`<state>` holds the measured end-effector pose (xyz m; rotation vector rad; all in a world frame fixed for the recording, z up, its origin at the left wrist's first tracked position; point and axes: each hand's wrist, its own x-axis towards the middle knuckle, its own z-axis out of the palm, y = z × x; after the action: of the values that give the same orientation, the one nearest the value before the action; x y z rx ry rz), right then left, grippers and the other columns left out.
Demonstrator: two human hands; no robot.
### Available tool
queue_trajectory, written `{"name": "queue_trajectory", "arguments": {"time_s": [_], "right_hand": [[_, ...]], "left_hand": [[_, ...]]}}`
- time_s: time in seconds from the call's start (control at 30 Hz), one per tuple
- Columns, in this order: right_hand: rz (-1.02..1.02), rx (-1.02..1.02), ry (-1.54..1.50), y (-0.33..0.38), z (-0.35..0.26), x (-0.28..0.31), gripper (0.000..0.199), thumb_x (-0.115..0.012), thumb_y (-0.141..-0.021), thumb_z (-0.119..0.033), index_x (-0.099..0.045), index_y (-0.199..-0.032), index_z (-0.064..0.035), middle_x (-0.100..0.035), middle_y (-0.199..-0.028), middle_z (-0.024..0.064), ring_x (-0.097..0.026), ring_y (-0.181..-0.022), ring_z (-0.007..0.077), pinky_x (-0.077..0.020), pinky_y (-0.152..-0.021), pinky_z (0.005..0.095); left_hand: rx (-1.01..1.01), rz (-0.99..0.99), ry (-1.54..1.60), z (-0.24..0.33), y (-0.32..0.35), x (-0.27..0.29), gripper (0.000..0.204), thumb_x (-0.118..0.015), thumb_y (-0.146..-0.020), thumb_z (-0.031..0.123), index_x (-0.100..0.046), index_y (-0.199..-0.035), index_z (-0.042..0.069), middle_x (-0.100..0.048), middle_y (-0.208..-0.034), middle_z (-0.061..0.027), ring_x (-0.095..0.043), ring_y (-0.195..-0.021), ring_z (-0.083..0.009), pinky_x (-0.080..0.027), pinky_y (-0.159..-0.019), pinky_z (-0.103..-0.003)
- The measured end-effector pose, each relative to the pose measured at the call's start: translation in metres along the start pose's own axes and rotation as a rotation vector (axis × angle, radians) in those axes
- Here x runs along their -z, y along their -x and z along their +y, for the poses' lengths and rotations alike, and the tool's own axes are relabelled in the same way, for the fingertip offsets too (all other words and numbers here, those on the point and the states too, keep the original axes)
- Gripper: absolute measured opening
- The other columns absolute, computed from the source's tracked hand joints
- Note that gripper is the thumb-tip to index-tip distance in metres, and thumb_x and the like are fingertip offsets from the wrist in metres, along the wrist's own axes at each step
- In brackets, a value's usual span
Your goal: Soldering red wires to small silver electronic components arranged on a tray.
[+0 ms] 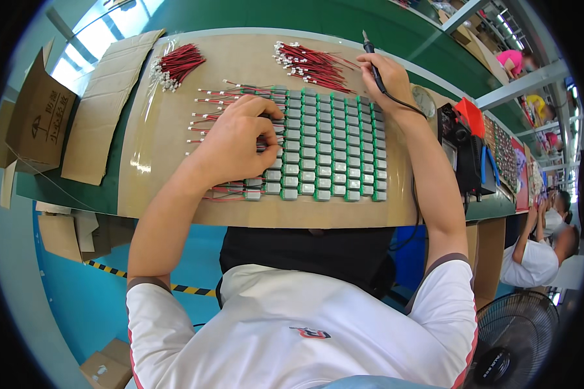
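Observation:
Rows of small grey rectangular cells with green circuit-board edges (324, 148) lie in a grid on the brown work surface. Over the grid's left columns, my left hand (237, 136) is bent with its fingers curled down; what its fingertips pinch, if anything, is hidden. Red and black wire leads with white connectors (204, 117) stick out leftward from the left column, partly beneath that hand. Beyond the grid's far right corner my right hand (389, 79) grips a soldering iron (369, 47), its tip pointing up and away from the cells.
Two bundles of red connector wires, one far left (180, 65) and one far middle (315, 70), lie behind the grid. A black soldering station (462, 152) stands at right near a round dish (424, 102). Cardboard (110, 104) leans at left. A fan (512, 343) and co-workers are at right.

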<state>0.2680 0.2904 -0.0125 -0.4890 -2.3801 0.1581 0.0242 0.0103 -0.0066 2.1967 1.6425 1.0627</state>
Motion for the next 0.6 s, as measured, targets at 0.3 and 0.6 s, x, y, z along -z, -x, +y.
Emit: {"name": "queue_trajectory", "arguments": {"time_s": [0.3, 0.6], "right_hand": [[-0.010, 0.041, -0.038, 0.012, -0.014, 0.023, 0.025, -0.069, -0.094, 0.000, -0.073, -0.119, -0.0058, -0.074, -0.103, 0.0156, -0.073, -0.097, 0.0330, -0.0580, -0.086, 0.0408], [0.077, -0.017, -0.232, 0.030, -0.033, 0.031, 0.028, -0.073, -0.095, -0.001, -0.074, -0.122, -0.0070, -0.078, -0.105, 0.0145, -0.078, -0.095, 0.0287, -0.0610, -0.083, 0.0369]], "left_hand": [[0.079, -0.067, 0.012, 0.005, 0.000, 0.006, 0.009, -0.081, -0.077, 0.002, -0.075, -0.083, -0.002, -0.071, -0.127, -0.0137, -0.064, -0.123, -0.0335, -0.051, -0.107, -0.043], [0.088, -0.084, -0.017, 0.005, 0.000, 0.008, 0.012, -0.084, -0.078, 0.005, -0.078, -0.087, 0.000, -0.073, -0.126, -0.0123, -0.064, -0.124, -0.0328, -0.050, -0.108, -0.044]]}}
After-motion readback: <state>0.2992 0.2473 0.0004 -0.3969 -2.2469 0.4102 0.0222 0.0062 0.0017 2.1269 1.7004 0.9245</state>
